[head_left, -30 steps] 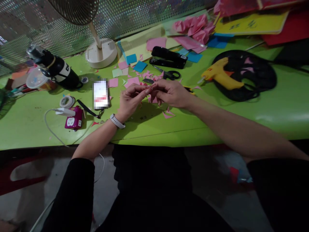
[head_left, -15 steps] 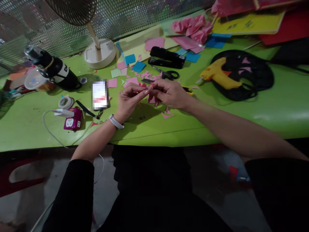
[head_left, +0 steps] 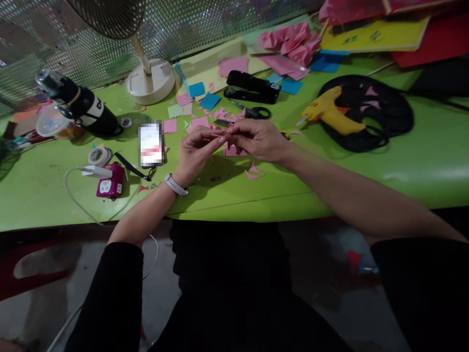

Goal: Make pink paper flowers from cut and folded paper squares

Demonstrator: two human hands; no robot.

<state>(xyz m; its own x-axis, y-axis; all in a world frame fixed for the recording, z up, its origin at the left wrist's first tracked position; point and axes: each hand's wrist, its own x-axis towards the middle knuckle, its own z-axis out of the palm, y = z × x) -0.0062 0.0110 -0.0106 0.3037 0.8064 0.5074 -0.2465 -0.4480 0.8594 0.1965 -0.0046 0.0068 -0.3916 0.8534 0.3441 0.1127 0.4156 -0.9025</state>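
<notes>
My left hand (head_left: 197,150), with a pale watch band at its wrist, is closed in a pinch above the middle of the table. Fingertip to fingertip with it, my right hand (head_left: 259,139) is pinched too. Between them shows a small piece of pink paper (head_left: 219,135), mostly hidden by the fingers. Pink paper scraps (head_left: 234,151) lie below and behind the hands. Just beyond the right hand are black-handled scissors (head_left: 261,113) and a black stapler (head_left: 252,88). A yellow tool partly shows behind that hand's wrist.
To the right, a yellow glue gun (head_left: 335,113) rests on a black round item (head_left: 395,110). Leftward are a phone (head_left: 151,144), a purple socket adapter (head_left: 112,182), a tape roll (head_left: 98,156), a black bottle (head_left: 84,105) and a fan base (head_left: 151,83). Folded pink paper (head_left: 293,39) sits at the back.
Both hands stay nearly in place, with small finger movements at the pink paper. The view has shifted slightly.
</notes>
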